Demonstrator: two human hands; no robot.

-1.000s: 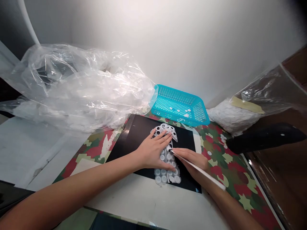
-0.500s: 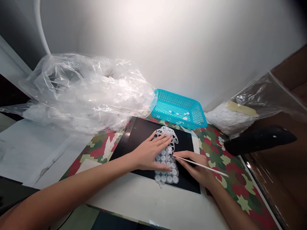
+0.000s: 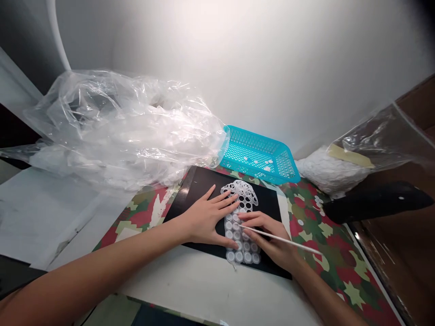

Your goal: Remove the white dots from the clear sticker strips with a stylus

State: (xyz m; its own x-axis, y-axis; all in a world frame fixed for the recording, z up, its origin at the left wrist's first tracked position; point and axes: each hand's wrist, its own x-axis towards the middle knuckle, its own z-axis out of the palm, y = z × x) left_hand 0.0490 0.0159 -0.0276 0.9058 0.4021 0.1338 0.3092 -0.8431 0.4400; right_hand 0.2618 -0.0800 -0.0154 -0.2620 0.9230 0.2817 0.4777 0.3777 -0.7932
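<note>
A white sheet of joined round pieces [image 3: 238, 257] lies on a black board [image 3: 200, 190]. Its lower part carries grey-white discs in rows, while the upper part has open holes and a crumpled, net-like end. My left hand [image 3: 212, 219] rests over the sheet's left side, fingers spread, thumb on the lower rows. Pinched in my right hand [image 3: 273, 237] is a thin white stick [image 3: 288, 242], its tip down among the discs beside my left hand. My right fingers hide some discs there.
A blue plastic basket [image 3: 261, 141] with a few small white pieces stands behind the board. Large clear plastic bags [image 3: 129, 131] fill the back left. On the right are a white-filled bag [image 3: 336, 172], a black object [image 3: 377, 202] and scattered white discs on the patterned cover [image 3: 340, 258].
The view has shifted slightly, moving the scene right. My right hand has brought the stick's tip leftward across the discs. My left hand has slid a little left and spread its fingers wider.
</note>
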